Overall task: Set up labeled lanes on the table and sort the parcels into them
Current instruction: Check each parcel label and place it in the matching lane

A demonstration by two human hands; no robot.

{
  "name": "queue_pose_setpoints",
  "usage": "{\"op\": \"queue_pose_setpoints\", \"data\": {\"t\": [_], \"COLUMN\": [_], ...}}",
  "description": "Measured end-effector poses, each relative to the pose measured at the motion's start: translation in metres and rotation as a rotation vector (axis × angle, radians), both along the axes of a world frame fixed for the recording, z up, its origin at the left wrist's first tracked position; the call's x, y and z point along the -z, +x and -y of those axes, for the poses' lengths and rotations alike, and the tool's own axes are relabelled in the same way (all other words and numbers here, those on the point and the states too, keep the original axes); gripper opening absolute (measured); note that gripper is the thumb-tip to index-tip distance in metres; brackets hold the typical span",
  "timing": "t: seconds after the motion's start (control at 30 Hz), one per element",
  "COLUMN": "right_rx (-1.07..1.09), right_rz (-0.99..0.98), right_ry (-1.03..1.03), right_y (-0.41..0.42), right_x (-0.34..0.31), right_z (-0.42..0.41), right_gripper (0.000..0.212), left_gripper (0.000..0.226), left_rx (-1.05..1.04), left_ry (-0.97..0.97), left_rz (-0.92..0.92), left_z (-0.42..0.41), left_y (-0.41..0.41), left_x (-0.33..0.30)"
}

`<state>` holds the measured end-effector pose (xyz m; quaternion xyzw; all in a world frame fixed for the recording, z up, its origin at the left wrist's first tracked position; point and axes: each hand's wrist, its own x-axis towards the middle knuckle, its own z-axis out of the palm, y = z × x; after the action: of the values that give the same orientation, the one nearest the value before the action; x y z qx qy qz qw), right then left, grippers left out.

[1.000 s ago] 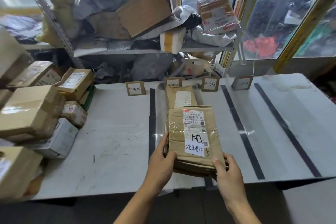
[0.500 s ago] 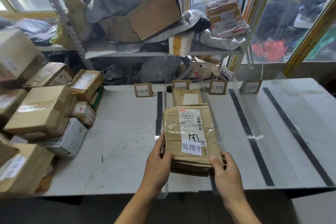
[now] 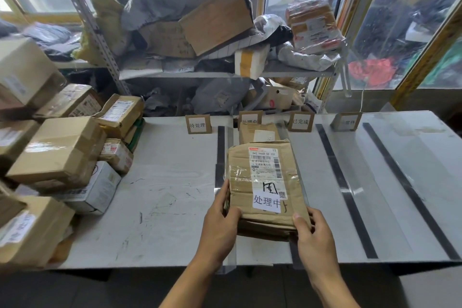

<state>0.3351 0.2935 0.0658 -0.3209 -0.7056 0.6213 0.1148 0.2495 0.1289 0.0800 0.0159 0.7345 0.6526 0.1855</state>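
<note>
Both hands (image 3: 270, 235) hold a flat, creased cardboard parcel (image 3: 265, 182).

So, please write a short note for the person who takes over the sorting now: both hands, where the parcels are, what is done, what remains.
Left hand and right hand: each grips a near corner of the flat parcel with the 处理中 sticker.
That parcel is over the second lane, on or just above another flat one; I cannot tell if it is set down.
A further parcel lies behind it, by the second lane sign.
Done: four signs stand, black tape strips mark lanes.
Left: release this parcel, then sort the unsorted boxes piled at the table's left.
</note>
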Motion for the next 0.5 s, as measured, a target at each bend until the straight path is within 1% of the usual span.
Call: {"op": "queue_pose_setpoints", "data": {"t": [0.27,0.4,0.5], "right_rx": [0.031,0.059,0.069], "right_rz": [0.036,0.051,0.061], "right_ry": [-0.002,-0.014,-0.024], "right_y": [0.006,0.009,0.010], "right_x": [0.004,0.009,0.010], "right_z": [-0.019,-0.019,-0.021], "right_gripper": [0.010,0.011,0.012], "left_gripper": [0.051,0.057,0.053], "left_rx": [0.037,0.046,0.060], "left_ry": [-0.021,-0.030,-0.030], "left_rz": [0.067,0.067,0.061], "left_z": [-0.022,-0.025,-0.028], "left_y": [0.004,0.004,0.003], "left_x": [0.009,0.008,0.010]}}
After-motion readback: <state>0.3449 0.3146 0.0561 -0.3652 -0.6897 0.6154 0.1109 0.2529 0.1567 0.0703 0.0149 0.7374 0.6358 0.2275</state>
